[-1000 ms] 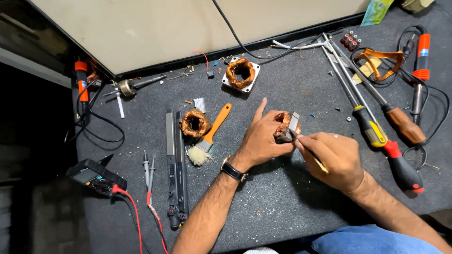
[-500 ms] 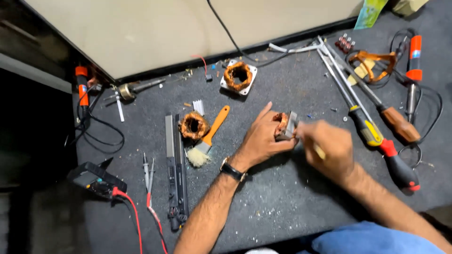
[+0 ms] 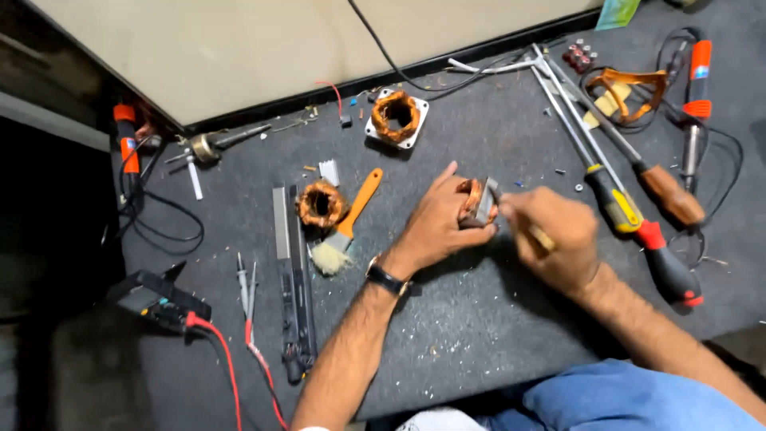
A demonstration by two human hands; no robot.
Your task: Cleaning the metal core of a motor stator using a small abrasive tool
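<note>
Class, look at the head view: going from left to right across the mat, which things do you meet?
Meter → metal file → loose copper coil → left hand → right hand → red-handled screwdriver

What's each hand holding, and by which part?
Left hand grips a small copper-wound motor stator around its outer body. Right hand holds a thin, blurred tool by its handle.

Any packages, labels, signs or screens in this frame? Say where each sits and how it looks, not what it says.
Packet: top edge of the mat, right of centre; flat, green and teal, cut off by the frame.
Multimeter: lower left, dark body with red and black leads; its screen is too dark to make out.
Watch: on the left hand's wrist, black band; face not readable.
</note>
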